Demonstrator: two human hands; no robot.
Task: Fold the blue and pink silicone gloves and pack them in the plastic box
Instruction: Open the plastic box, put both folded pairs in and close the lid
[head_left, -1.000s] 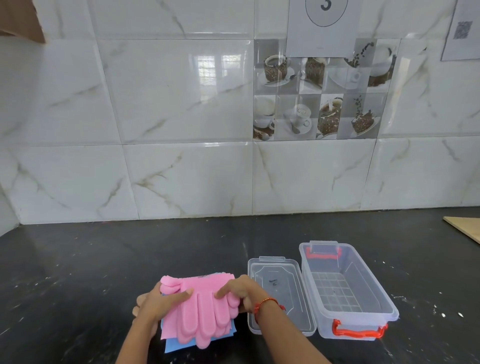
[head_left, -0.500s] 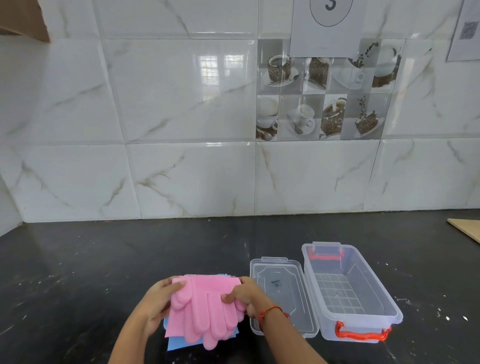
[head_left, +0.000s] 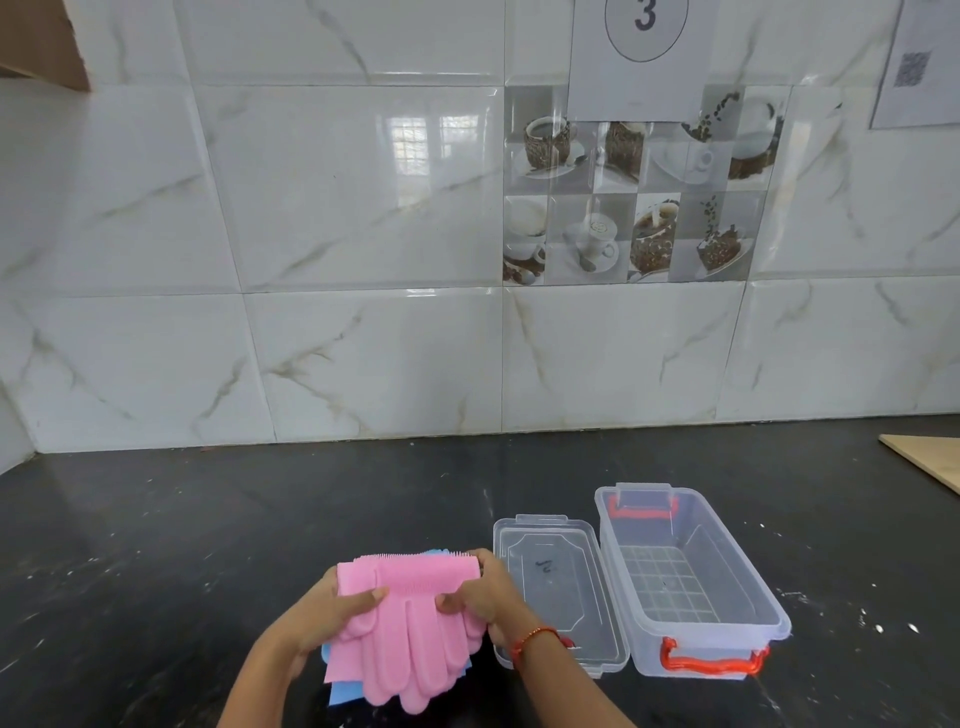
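A: Lower centre-left of frame first?

B: Left hand (head_left: 332, 610), fingers curled round the left edge of the folded stack, thumb pressed on top. Pinching the soft pink silicone gloves with bristled palms (head_left: 410, 623), doubled over, bristle fold at the far edge, glove fingers drooping toward the bottom of the frame.

A: And the other pair?

B: Flat blue silicone gloves (head_left: 343, 688), only slivers showing beneath the pink, at lower left and at the far edge. Whether fully folded, cannot tell. Stack at or just above the black speckled stone countertop (head_left: 208, 545); contact hidden.

A: Further right?

B: Right hand (head_left: 480, 597), fingers clenched round the right edge of the same stack, thumb on the pink. Red thread band at the wrist.

A: Then the container?

B: Clear rectangular plastic lid (head_left: 558, 587) lying flat just beside the right hand. Right of it, touching or nearly so, clear plastic box with orange-red latch handles (head_left: 691, 582), open, nothing inside.

A: Progress?

B: Judged roughly halfway. Folding seemingly done or close to it. Left: carry the stack rightward over the lid, lower into the box; probably lid on after.
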